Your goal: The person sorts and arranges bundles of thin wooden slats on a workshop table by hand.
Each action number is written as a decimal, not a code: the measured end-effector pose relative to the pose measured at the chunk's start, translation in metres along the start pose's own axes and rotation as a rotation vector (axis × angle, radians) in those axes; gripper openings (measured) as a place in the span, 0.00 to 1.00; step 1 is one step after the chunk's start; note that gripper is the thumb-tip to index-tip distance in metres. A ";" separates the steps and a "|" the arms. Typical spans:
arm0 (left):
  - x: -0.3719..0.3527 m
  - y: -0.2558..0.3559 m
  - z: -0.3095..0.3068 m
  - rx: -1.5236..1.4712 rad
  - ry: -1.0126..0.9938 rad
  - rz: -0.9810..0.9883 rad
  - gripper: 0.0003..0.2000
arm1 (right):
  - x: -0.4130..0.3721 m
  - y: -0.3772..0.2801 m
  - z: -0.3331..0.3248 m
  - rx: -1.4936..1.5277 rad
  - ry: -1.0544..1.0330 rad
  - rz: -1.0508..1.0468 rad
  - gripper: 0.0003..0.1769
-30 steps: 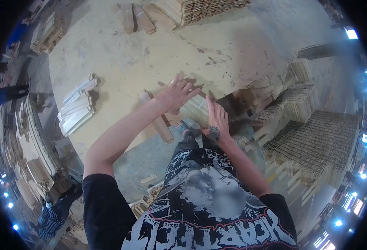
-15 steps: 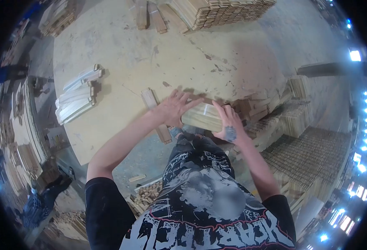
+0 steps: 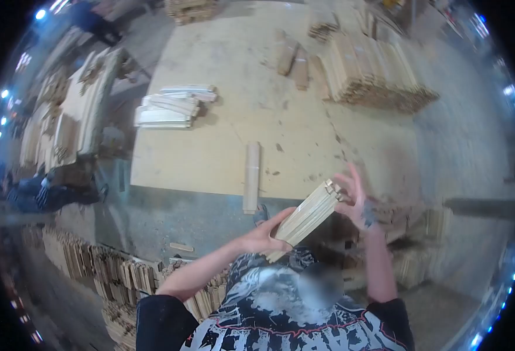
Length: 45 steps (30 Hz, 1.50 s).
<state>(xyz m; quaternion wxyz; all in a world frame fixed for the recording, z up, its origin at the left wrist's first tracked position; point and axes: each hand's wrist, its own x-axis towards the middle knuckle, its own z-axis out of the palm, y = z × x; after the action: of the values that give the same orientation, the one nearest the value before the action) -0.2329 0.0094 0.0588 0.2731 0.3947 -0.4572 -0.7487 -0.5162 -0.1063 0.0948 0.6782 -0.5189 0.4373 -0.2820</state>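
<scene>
Stacks of wooden strips (image 3: 64, 123) stand on end far to my left, and another person (image 3: 41, 193) crouches low beside them on the floor. More strips (image 3: 111, 275) are packed upright lower down, near my left elbow. On the plywood table (image 3: 211, 158), a pale pile of slats (image 3: 173, 108) lies toward its far left corner, and a single slat (image 3: 251, 175) lies farther right, its near end sticking out over the table's near edge. My left hand (image 3: 263, 237) is closed round the lower end of a bundle of slats (image 3: 307, 213), fingers curled under it and thumb on top. The bundle is in the air in front of my chest, off the table and just this side of its near edge, tilted so that it rises from lower left to upper right. My right hand (image 3: 357, 202) meets the upper end of the bundle with the fingers splayed wide, the palm against the slat ends rather than wrapped round them; it is blurred, so I cannot tell how firmly it presses. A big stack of boards (image 3: 374, 70) sits at the table's far right, well apart from both hands.
</scene>
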 end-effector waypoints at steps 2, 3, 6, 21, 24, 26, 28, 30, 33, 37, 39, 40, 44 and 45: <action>-0.015 -0.001 0.006 -0.073 0.169 0.064 0.56 | 0.010 0.043 0.040 0.256 0.065 -0.049 0.67; -0.023 0.003 0.008 -0.037 0.251 0.078 0.56 | 0.012 0.060 0.067 0.349 0.059 -0.055 0.65; -0.051 0.023 0.006 0.065 0.450 0.132 0.57 | 0.016 0.045 0.137 0.429 -0.141 0.015 0.51; -0.297 0.009 -0.152 -0.771 1.010 0.830 0.50 | 0.090 -0.034 0.483 0.329 -0.278 -0.384 0.45; -0.328 0.024 -0.185 -0.869 0.996 0.860 0.50 | 0.096 -0.031 0.548 0.358 -0.253 -0.493 0.46; -0.335 0.032 -0.208 -0.876 0.964 0.856 0.49 | 0.106 -0.035 0.574 0.379 -0.222 -0.570 0.46; -0.336 0.037 -0.228 -0.835 0.942 0.833 0.49 | 0.118 -0.048 0.580 0.384 -0.211 -0.507 0.46; -0.332 0.036 -0.249 -0.697 0.912 0.733 0.47 | 0.138 -0.052 0.578 0.357 -0.178 -0.464 0.44; -0.330 0.029 -0.283 -0.506 0.843 0.501 0.38 | 0.172 -0.042 0.571 0.366 -0.103 -0.388 0.40; -0.336 0.004 -0.342 -0.107 0.766 0.312 0.34 | 0.216 -0.019 0.580 0.557 -0.096 -0.168 0.36; -0.340 0.013 -0.365 -0.010 0.711 0.244 0.36 | 0.237 -0.011 0.584 0.557 -0.143 -0.083 0.37; -0.341 0.017 -0.379 -0.015 0.651 0.222 0.37 | 0.244 -0.010 0.585 0.536 -0.174 -0.058 0.38; -0.326 0.051 -0.426 0.143 0.516 0.218 0.48 | 0.266 -0.016 0.613 0.509 -0.120 0.005 0.41; -0.321 0.061 -0.440 0.252 0.493 0.221 0.49 | 0.277 -0.018 0.620 0.490 -0.094 -0.027 0.40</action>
<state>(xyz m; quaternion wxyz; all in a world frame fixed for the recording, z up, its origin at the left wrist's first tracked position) 0.3130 0.0243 0.1041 0.4047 0.5432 -0.5066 -0.5334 0.1614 -0.0595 0.0783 0.7994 -0.3574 0.3170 -0.3642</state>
